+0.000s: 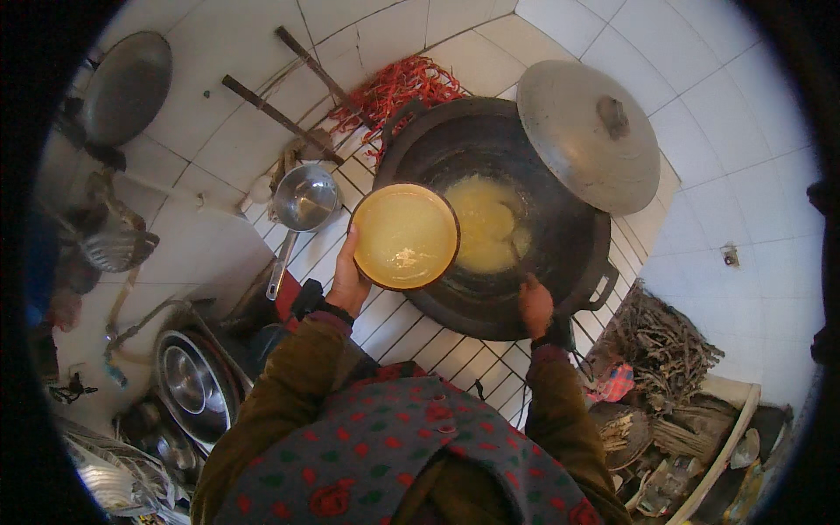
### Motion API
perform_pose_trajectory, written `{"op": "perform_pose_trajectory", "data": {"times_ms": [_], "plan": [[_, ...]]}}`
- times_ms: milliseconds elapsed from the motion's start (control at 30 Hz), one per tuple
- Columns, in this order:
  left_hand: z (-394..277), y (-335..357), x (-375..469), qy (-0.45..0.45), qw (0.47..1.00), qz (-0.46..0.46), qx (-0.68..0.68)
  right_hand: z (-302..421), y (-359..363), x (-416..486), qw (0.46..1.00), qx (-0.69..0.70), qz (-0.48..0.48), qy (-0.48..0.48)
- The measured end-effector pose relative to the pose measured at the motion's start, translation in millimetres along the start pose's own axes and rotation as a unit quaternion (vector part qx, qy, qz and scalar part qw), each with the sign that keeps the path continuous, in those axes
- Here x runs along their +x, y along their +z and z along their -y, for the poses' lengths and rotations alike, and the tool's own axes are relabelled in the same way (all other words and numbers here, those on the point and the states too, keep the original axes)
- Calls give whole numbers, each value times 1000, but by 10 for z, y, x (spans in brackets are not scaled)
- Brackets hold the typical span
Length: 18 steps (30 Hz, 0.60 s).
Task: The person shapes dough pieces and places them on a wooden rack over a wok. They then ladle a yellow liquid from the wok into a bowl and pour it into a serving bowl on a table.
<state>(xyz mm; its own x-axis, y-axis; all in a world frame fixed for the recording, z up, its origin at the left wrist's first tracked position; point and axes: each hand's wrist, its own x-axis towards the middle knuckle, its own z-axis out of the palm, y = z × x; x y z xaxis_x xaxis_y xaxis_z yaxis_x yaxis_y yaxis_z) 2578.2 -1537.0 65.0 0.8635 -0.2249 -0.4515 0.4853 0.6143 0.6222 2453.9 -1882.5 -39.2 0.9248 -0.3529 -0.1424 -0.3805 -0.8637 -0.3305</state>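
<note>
My left hand [349, 279] grips the near left side of a round bowl [407, 236] with a dark rim and a yellow inside. Light glints off its inner surface, but I cannot tell how much it holds. The bowl overlaps the left part of a large black wok [453, 308] in my view. Yellow liquid food [479, 216] with a smoother, thicker patch lies in the wok's middle. Over the near right part of the wok, my right hand [536, 307] is blurred and closed around a thin utensil [517, 252], apparently a ladle or spoon, whose end reaches into the yellow food.
A metal lid [584, 138] leans over the wok's far right rim. A steel saucepan [306, 197] sits left on the tiled stove top [420, 328]. Dried red chillies [407, 88] lie behind the wok. Twigs [656, 341] are heaped at right, steel basins [190, 380] at lower left.
</note>
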Motion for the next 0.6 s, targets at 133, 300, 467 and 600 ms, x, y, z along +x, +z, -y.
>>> {"op": "perform_pose_trajectory", "data": {"times_ms": [133,300,467,600], "plan": [[-4,-16,-4,1,1000,16,-16,34,258,-79,813,499,82,287],[-3,-27,-44,17,1000,11,14,266,-207,-281,752,583,102,290],[25,-21,-36,-4,999,41,-11,420,-915,-384,786,541,106,280],[24,14,-28,-14,999,30,8,599,-1434,-432,784,553,101,263]]}}
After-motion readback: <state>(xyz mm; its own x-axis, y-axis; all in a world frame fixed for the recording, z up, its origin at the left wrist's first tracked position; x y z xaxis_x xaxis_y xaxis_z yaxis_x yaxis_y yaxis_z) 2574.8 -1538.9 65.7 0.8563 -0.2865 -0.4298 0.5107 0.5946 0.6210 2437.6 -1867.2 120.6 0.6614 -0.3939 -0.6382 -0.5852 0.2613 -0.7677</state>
